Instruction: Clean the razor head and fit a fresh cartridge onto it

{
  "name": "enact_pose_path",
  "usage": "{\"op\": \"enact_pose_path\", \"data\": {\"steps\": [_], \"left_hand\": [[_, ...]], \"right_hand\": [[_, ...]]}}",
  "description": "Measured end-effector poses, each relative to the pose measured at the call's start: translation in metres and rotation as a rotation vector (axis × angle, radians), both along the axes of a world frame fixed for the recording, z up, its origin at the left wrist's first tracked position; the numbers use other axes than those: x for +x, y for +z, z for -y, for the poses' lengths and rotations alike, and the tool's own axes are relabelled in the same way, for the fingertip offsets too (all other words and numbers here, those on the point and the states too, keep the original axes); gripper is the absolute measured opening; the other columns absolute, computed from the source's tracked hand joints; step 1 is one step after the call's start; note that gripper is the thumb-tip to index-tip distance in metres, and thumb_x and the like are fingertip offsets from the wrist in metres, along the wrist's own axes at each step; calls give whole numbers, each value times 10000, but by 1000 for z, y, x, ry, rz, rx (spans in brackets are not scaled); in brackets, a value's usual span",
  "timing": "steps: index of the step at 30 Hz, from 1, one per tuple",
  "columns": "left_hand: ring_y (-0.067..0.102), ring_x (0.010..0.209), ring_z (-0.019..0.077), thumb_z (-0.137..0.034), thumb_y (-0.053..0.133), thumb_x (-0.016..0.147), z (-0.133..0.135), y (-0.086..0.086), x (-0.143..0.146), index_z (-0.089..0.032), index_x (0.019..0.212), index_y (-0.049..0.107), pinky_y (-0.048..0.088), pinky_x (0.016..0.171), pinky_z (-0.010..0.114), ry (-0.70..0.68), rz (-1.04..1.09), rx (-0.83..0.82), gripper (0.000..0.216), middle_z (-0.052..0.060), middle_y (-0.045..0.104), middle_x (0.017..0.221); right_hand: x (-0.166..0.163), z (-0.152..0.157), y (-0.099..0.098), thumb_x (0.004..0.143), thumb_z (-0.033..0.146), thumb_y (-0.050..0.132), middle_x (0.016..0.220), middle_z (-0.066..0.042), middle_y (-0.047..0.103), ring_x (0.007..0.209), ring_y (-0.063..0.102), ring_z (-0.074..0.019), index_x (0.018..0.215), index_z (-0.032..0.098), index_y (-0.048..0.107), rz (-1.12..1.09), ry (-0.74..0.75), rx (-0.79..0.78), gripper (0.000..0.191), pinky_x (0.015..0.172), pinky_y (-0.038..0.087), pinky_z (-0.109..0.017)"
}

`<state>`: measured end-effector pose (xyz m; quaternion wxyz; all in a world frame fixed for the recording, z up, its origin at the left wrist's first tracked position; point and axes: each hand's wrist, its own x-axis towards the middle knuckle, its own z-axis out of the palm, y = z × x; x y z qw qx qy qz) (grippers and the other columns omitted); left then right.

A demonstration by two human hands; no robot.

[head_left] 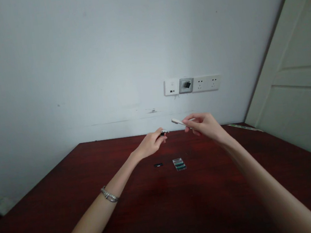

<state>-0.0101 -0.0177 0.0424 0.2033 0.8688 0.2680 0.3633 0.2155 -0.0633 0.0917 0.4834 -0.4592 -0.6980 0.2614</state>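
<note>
My left grip (149, 144) pinches a small piece (162, 133), my right grip (204, 124) a brush (178, 122); this brushing step, I judge, needs contact.

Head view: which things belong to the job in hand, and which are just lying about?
In the job:
brush, in the right hand
small part, in the left hand

Lying about on the table:
black piece and clear case, untouched, though possibly part of the job
strip, off at the far right edge
</note>
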Motion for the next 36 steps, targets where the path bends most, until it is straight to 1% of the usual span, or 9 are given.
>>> {"op": "enact_pose_path", "data": {"steps": [4,8,11,14,17,23,26,31,36], "left_hand": [[569,667,128,-277,441,886,-2,-4,1,-173,891,527,407,640,232,12,-25,-16,135,15,627,740],[552,639,124,-274,458,873,-3,-5,1,-163,899,557,401,625,233,30,-49,6,151,18,634,736],[524,587,110,-299,476,868,-4,-5,0,-159,839,552,384,592,224,42,-75,9,162,7,624,695],[552,634,114,-296,468,874,-4,-5,-1,-161,836,539,395,612,222,28,-47,-13,157,11,635,726],[559,647,117,-293,462,873,-4,-5,-2,-161,848,541,400,618,225,39,-49,-13,155,9,631,728],[514,600,101,-251,472,858,-3,-3,-2,-159,831,563,379,596,219,44,-75,34,132,-5,608,699],[512,581,100,-277,485,859,-3,-3,-3,-162,811,558,380,589,217,54,-61,12,145,-8,605,675],[568,657,112,-252,455,873,-5,-4,-4,-166,839,559,412,643,216,9,4,-19,139,7,629,731],[550,637,112,-259,477,861,-5,-5,-3,-163,851,565,400,621,218,29,-27,13,131,1,621,721]], "right_hand": [[-11,11,4,749,433,615,550,-21,631,377,385,-63,766,133,672,54,13,21,306,379,279,-209],[-20,14,1,779,394,596,543,-4,609,468,460,-86,727,149,692,151,94,103,268,454,329,-216],[-11,9,-1,781,394,599,538,3,596,500,477,-98,712,157,695,227,114,134,265,489,348,-227],[3,4,0,769,405,614,530,-1,594,501,486,-108,712,156,702,277,76,157,271,506,363,-239],[2,5,0,778,394,607,542,-11,607,524,513,-119,715,151,706,250,49,194,270,522,376,-241],[-23,11,-6,801,375,590,600,-13,639,551,527,-122,749,164,712,238,119,225,249,536,388,-238],[-13,3,-9,803,392,586,589,-11,629,550,525,-123,761,165,714,252,98,242,264,535,385,-242],[8,-9,-12,795,410,593,556,-9,611,531,525,-125,753,159,710,263,43,234,281,537,390,-248],[-10,4,-10,803,400,587,600,-18,637,571,548,-135,758,160,704,199,79,254,271,561,409,-251]]}}
